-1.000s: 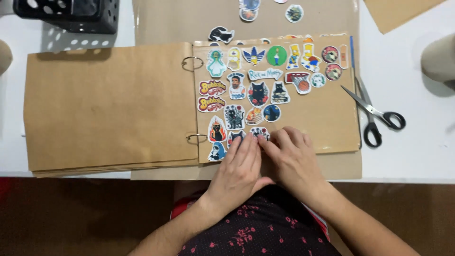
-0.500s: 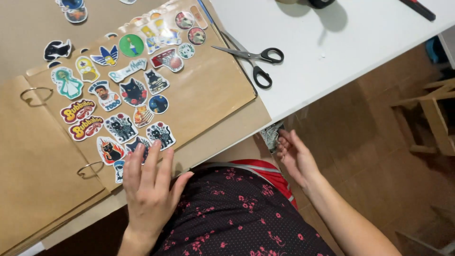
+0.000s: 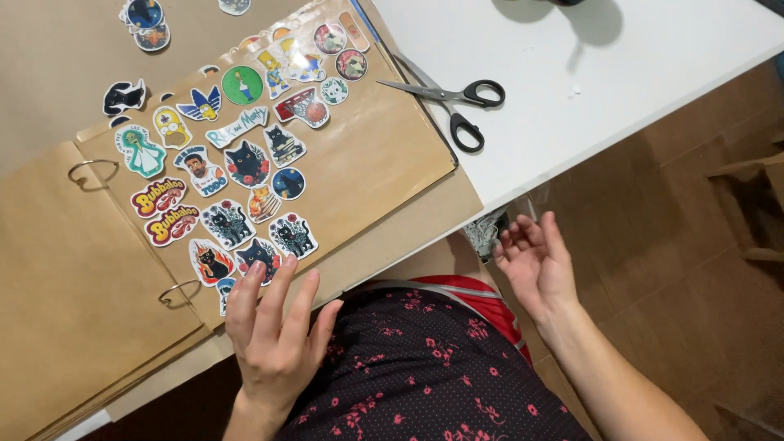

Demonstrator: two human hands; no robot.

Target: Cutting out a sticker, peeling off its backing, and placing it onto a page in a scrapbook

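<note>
An open brown ring-bound album (image 3: 376,171) lies on the white table, its right page covered with several colourful stickers (image 3: 245,163). My left hand (image 3: 273,327) rests flat, fingers spread, on the page's near edge, touching the lowest stickers. My right hand (image 3: 535,261) hangs off the table's edge to the right, palm open, fingers apart, next to a crumpled clear wrapper (image 3: 490,229) below the tabletop. Neither hand grips anything.
Black-handled scissors (image 3: 453,102) lie on the white table (image 3: 621,73) just right of the album. Loose stickers (image 3: 147,20) sit on brown paper at the far left. A wooden floor and part of a chair (image 3: 751,212) are on the right.
The view has swung right and tilted. My right hand left the album page and moved off the table edge to the right, opening. My left hand stayed on the page.
</note>
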